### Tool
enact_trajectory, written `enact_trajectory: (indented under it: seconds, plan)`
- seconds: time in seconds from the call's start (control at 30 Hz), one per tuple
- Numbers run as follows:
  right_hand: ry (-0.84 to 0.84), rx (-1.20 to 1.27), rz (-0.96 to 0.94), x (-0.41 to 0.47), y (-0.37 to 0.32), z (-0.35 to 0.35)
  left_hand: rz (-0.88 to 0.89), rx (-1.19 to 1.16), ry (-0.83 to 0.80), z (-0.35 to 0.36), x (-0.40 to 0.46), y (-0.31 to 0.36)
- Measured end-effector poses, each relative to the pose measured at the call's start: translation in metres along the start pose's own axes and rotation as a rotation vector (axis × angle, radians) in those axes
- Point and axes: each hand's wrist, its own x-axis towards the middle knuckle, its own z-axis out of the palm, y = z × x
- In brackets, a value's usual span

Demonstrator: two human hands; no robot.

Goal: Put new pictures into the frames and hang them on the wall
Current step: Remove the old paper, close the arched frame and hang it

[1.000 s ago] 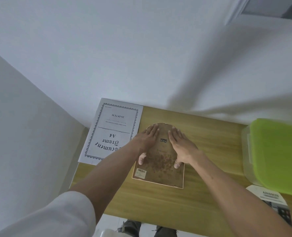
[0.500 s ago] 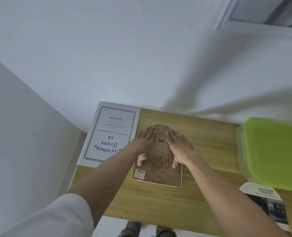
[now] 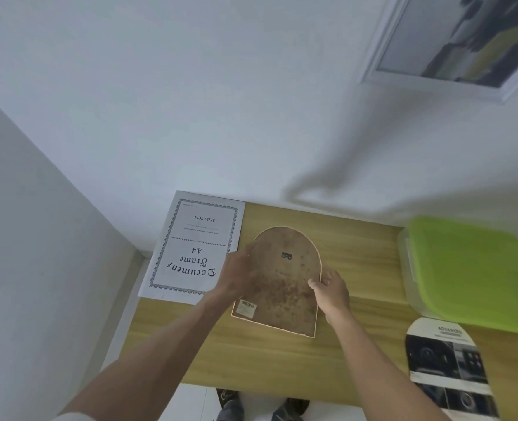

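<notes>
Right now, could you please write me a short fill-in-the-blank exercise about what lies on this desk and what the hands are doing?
1. The arched frame lies with its ____ side up, a small metal hanger showing.
2. The left hand and right hand grip the frame by its two ____.
3. The storage box at the right has a ____ lid.
4. The sheet left of the frame reads "Document Frame ____".

Missing words: back; sides; green; A4
</notes>
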Motion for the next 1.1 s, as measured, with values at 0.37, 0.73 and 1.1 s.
enact_trajectory:
  seconds: [0.37,0.73,1.1]
  plan:
    - [0.006,0.129,-0.129,-0.02,-0.027,-0.052,-0.244,-0.401,0.143,-0.021,-0.016,0.034]
    - [0.015,0.047,-0.474,-0.083,-0.084,-0.123,0.003,-0.331,0.388,-0.036,-0.08,0.126]
    - [-0.17,0.252,-0.665,-0.181,-0.16,-0.156,0.409,0.014,0.727,0.011,-0.172,0.195]
